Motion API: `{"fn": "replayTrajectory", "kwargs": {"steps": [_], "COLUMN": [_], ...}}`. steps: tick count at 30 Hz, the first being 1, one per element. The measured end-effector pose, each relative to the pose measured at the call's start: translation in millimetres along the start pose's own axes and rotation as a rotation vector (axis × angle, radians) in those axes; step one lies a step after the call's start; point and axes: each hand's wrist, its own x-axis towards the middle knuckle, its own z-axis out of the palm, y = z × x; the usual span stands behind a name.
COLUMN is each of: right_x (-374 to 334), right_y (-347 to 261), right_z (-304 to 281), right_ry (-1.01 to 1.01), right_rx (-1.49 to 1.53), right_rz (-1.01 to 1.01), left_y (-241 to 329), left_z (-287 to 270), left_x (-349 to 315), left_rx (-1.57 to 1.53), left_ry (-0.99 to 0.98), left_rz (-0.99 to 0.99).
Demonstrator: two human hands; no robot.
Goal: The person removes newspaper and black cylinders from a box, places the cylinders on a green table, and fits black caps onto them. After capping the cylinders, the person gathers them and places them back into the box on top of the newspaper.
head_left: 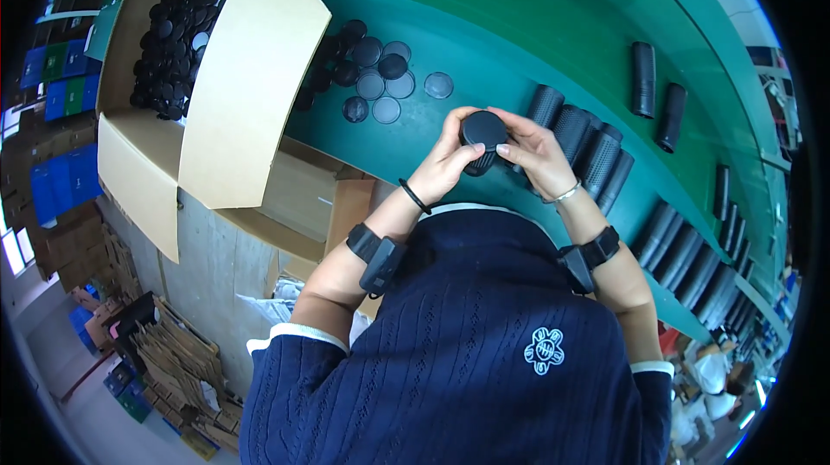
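Note:
Over the table's near edge, a black round cap (483, 130) sits at the top of a ribbed black tube (479, 166), end-on to me. My left hand (444, 159) grips it from the left, thumb pressed at the cap's rim. From the right, my right hand (538, 156) closes on the same rim, its thumb close to the left one. Whether the cap is fully seated cannot be seen. Just right of my right hand lie several textured black tubes (596, 154) side by side. Loose black discs (386, 109) are scattered on the table beyond my left hand.
An open cardboard box (251, 85) full of black discs (173, 54) stands on the left, flaps spread. Below it is another carton (298, 206). The green table (484, 41) carries two separate tubes (643, 80) at the far right and more rows of tubes (692, 253) nearer.

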Motion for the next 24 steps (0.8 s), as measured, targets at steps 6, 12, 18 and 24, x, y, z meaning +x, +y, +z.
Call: {"fn": "replayTrajectory", "kwargs": {"steps": [6, 12, 18, 24], "right_x": [1.2, 1.0, 3.5, -0.8], "right_y": [-0.8, 4.1, -0.4, -10.3], "right_z": [13.8, 21.3, 10.8, 16.1], "right_ry": [0.137, 0.200, 0.046, -0.050], "right_rx": [-0.148, -0.203, 0.066, -0.659], "right_rz": [-0.039, -0.144, 0.033, -0.226], "left_y": [8.9, 3.8, -3.6, -11.6], "left_z": [9.3, 20.7, -5.9, -18.8], "left_x": [0.7, 1.8, -3.1, -7.6], "left_rx": [-0.117, -0.141, 0.252, 0.284], "left_ry": [0.062, 0.150, -0.010, -0.021], "left_rz": [-0.052, -0.003, 0.144, 0.153]}}
